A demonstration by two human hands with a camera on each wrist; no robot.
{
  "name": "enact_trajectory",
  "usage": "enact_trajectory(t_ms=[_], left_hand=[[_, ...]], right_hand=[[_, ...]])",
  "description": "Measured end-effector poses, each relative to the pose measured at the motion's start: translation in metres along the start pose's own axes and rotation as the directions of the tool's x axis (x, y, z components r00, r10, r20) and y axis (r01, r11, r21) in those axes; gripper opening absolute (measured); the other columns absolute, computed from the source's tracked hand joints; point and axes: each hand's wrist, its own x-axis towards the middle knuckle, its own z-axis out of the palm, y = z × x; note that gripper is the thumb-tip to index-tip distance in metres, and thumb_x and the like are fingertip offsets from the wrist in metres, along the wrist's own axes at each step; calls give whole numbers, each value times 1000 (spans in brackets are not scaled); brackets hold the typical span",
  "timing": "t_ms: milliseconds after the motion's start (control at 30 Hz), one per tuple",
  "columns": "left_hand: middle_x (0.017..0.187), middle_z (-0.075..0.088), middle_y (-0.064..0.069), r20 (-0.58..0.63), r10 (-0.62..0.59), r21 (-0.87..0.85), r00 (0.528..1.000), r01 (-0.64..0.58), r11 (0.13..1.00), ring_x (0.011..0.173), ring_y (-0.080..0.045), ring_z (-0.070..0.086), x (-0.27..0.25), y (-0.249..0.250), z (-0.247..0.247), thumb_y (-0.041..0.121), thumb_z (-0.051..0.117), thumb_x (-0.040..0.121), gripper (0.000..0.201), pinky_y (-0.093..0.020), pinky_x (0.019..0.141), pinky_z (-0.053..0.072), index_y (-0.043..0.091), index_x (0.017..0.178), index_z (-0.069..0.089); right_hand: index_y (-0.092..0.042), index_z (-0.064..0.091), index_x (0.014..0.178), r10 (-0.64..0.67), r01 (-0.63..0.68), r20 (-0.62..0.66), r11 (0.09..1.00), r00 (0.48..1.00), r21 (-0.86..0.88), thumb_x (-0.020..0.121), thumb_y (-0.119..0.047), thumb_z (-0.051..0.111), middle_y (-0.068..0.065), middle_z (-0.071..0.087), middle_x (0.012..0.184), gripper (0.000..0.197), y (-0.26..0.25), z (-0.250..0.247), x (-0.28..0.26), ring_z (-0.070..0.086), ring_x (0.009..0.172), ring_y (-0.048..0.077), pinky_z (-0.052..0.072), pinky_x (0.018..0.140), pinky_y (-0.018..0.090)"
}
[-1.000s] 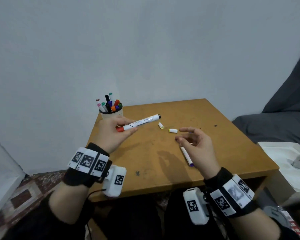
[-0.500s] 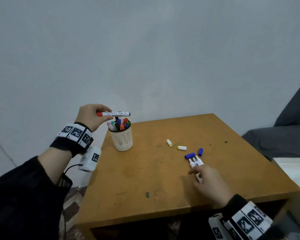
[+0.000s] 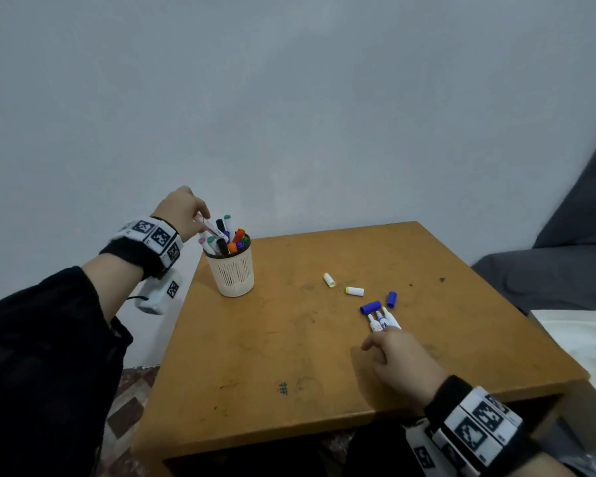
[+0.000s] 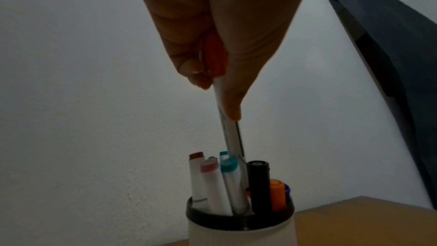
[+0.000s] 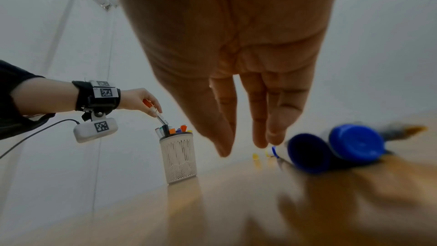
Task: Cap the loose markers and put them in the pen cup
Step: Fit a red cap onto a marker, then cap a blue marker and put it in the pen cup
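Red-capped and white-bodied, the marker (image 4: 230,137) is pinched near its cap end by the left hand (image 3: 179,211), tilted with its lower end already among the pens in the cup (image 3: 233,273). So the step in hand is the drop-in; it probably needs only a release once the marker slides deeper. Well to the right of the cup, the right hand (image 3: 403,359) reaches with relaxed fingers (image 5: 260,119), holding nothing, just short of the uncapped markers (image 3: 381,320) on the surface (image 3: 289,339). Blue caps (image 3: 370,307) and yellow-tipped caps (image 3: 354,291) lie beside them, between the cup and that hand. Next, I judge, comes picking one marker and matching its cap.
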Motion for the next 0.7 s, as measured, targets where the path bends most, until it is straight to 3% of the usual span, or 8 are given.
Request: enact_trajectory(t_ms=[167, 333, 500, 633, 700], left_hand=[[90, 63, -11, -37, -64, -149, 997, 58, 987, 88, -25, 58, 10, -2, 7, 9, 72, 75, 33, -36, 83, 47, 7, 107, 64], [100, 67, -17, -38, -56, -139, 998, 50, 989, 95, -31, 60, 14, -3, 18, 9, 71, 76, 24, -38, 83, 48, 4, 99, 65], [106, 68, -19, 24, -72, -138, 997, 74, 988, 99, -32, 62, 14, -4, 32, 15, 67, 82, 27, -37, 88, 47, 4, 106, 68], [104, 69, -16, 49, -103, -185, 994, 110, 977, 93, -29, 62, 10, -4, 39, 17, 67, 82, 26, -34, 83, 47, 13, 108, 69], [106, 69, -14, 44, -121, -190, 992, 128, 973, 94, -29, 61, 9, -4, 41, 19, 66, 83, 27, -34, 84, 46, 14, 110, 68]], right_hand=[[-20, 56, 125, 35, -24, 115, 996, 993, -89, 91, -5, 46, 8, 47, 139, 39, -5, -21, 15, 40, 132, 20, 40, 103, 28], [-14, 54, 126, 67, -28, 193, 980, 979, -196, 90, -2, 42, 10, 57, 122, 40, -8, -35, 29, 56, 102, 21, 41, 73, 23], [-3, 55, 122, 82, 21, 274, 936, 958, -352, 87, 0, 42, 16, 59, 115, 38, -17, -40, 39, 58, 102, 27, 48, 75, 31], [-6, 56, 119, 91, 68, 338, 900, 937, -430, 86, -4, 52, 13, 60, 113, 33, -20, -30, 49, 60, 98, 25, 52, 83, 33], [-8, 56, 116, 78, 96, 356, 889, 931, -448, 85, -7, 58, 8, 61, 105, 31, -21, -25, 52, 59, 93, 23, 54, 81, 34]])
